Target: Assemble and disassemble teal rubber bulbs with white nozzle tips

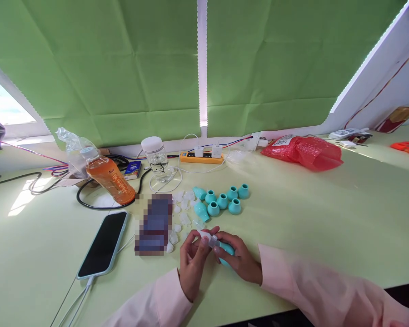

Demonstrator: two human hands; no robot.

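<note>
My right hand [240, 259] is wrapped round a teal rubber bulb [226, 249] just above the table's near edge. My left hand [192, 259] pinches a small clear plastic tip [206, 236] at the bulb's mouth. Just beyond my hands stand several more teal bulbs [221, 200], most with their openings up, one lying on its side. A scatter of clear plastic tips [183, 213] lies to their left.
A phone [104, 243] on a white cable lies face up at the left. Behind it stand an orange drink bottle [109, 178], a clear jar [156, 159] and an orange power strip [201, 157]. A red plastic bag [303, 152] lies at the back right.
</note>
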